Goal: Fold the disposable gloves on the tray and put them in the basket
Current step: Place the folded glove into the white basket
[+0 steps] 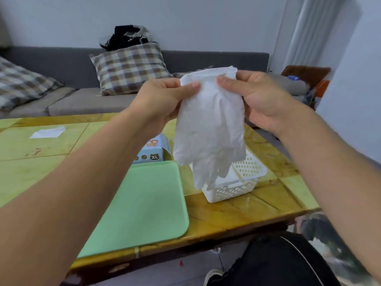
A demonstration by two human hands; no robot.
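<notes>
A white disposable glove hangs in the air with its fingers pointing down, above the table. My left hand pinches its cuff at the upper left corner. My right hand pinches the cuff at the upper right. Below the glove's fingertips stands a white perforated basket, partly hidden by the glove. A light green tray lies flat on the table to the left of the basket, with nothing on the part that shows.
A blue box marked XL stands behind the tray. The yellow-green table ends close in front of me. A white sheet lies far left. Behind is a grey sofa with checked cushions.
</notes>
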